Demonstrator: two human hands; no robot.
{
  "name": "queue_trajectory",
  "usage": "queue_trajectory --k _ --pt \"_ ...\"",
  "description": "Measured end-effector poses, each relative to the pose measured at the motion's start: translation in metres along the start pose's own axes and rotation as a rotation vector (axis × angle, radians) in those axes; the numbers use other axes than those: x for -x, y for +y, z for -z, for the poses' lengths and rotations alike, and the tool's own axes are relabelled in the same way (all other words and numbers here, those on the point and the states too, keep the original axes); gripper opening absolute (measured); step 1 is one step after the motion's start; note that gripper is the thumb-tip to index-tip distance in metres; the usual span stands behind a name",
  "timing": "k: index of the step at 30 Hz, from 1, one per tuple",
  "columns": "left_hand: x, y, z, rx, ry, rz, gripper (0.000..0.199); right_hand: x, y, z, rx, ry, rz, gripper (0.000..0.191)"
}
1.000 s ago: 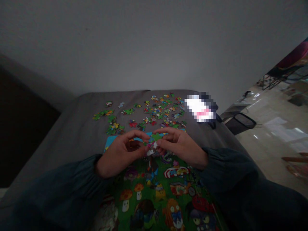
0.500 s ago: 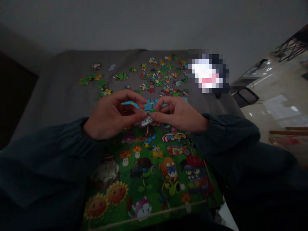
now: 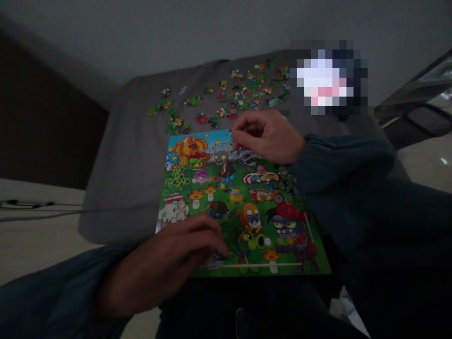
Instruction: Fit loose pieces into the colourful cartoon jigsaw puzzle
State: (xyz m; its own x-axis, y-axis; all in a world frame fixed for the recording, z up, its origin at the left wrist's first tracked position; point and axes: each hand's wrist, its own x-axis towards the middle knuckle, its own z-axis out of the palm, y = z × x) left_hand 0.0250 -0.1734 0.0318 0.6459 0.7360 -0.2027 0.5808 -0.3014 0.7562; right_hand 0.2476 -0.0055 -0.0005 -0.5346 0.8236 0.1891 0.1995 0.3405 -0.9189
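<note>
Upper centre, the right hand (image 3: 270,135) is pinched nearly closed over the picture board (image 3: 226,188), any hold unclear; lower left, the left hand (image 3: 165,259) curls half open above it.

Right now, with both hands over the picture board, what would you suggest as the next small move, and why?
I would probably ease the left hand back slightly: it covers the lower left corner of the picture board. The right hand is up at the far edge, near the loose puzzle pieces; whether it pinches one is unclear.
</note>
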Motion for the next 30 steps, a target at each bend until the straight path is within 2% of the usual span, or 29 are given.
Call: queue_trajectory --k 6,9,11,13,15,19,23,27,30 --pt "0.012 -0.005 -0.019 -0.253 0.093 -0.023 0.027 -0.001 0.004 0.005 0.118 -0.008 0.108 0.010" --pt "0.028 -0.004 -0.024 -0.484 0.155 -0.064 0.032 0.001 0.004 0.009 0.302 -0.108 0.223 0.015" --pt "0.038 -0.003 -0.030 -0.663 0.180 -0.123 0.039 0.006 0.004 0.009 0.446 -0.275 0.318 0.032" --pt "0.047 -0.002 -0.039 -0.817 0.187 -0.187 0.044 0.014 0.005 0.005 0.567 -0.434 0.366 0.057" --pt "0.054 -0.004 -0.049 -0.911 0.179 -0.223 0.044 0.023 0.005 -0.002 0.641 -0.526 0.376 0.076" --pt "0.064 -0.008 -0.063 -0.978 0.151 -0.249 0.042 0.034 0.003 -0.013 0.678 -0.589 0.413 0.082" --pt "0.069 -0.010 -0.067 -0.994 0.165 -0.254 0.044 0.035 0.002 -0.015 0.683 -0.605 0.413 0.081" --pt "0.074 -0.010 -0.064 -0.963 0.178 -0.265 0.045 0.035 0.003 -0.019 0.678 -0.615 0.420 0.082" --pt "0.076 -0.007 -0.051 -0.958 0.180 -0.255 0.053 0.036 0.004 -0.022 0.660 -0.630 0.434 0.086"
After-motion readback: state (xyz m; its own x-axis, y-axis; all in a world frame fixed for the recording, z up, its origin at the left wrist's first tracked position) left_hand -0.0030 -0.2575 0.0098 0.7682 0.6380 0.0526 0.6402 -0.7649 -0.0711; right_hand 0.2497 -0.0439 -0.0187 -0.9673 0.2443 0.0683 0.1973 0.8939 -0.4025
